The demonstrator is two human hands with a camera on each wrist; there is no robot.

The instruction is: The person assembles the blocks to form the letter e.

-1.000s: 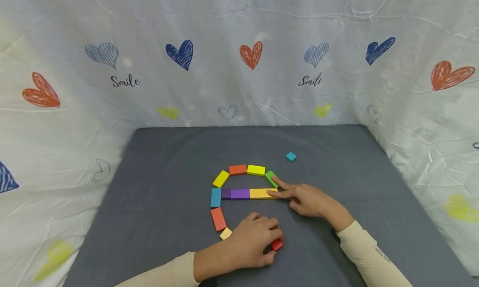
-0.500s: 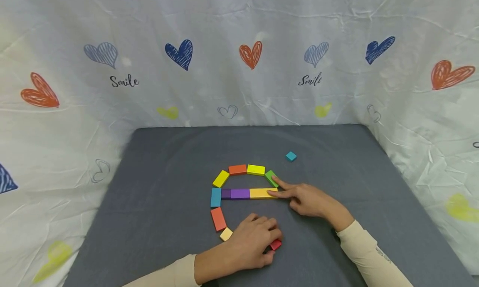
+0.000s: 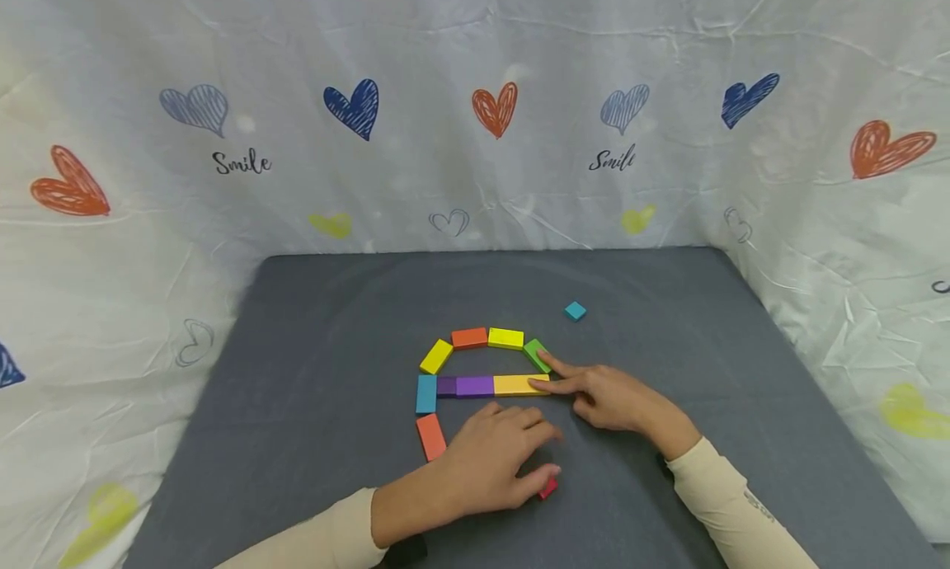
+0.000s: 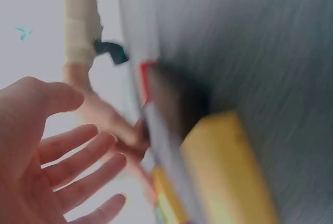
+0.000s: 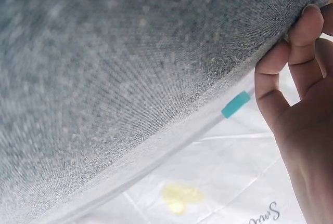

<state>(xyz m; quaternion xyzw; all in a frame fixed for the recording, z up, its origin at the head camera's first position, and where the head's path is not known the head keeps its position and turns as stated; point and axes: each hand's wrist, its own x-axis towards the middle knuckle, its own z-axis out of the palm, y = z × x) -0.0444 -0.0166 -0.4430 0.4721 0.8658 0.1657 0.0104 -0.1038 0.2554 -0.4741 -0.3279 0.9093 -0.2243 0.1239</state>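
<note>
In the head view my left hand (image 3: 490,462) hovers with spread fingers over the lower part of a curved row of wooden blocks. A red block (image 3: 548,489) lies on the cloth by its thumb and is partly covered. Nothing sits between the left fingers in the left wrist view, where a pale yellow block (image 4: 223,167) looms blurred. My right hand (image 3: 616,400) stretches one finger to the green block (image 3: 534,355) and another onto the long yellow-orange block (image 3: 512,385). Purple blocks (image 3: 475,387) join that one to the blue block (image 3: 426,394).
Yellow (image 3: 436,356), orange (image 3: 469,338) and another yellow block (image 3: 506,338) form the upper arc. A salmon block (image 3: 430,437) continues below the blue one. One teal block (image 3: 575,311) lies apart, towards the back. A white heart-printed sheet (image 3: 416,165) surrounds the grey tabletop (image 3: 334,330).
My left hand has let go of the red block; its fingers have lifted and spread. It now covers the pale yellow block in the head view. The right hand stays put.
</note>
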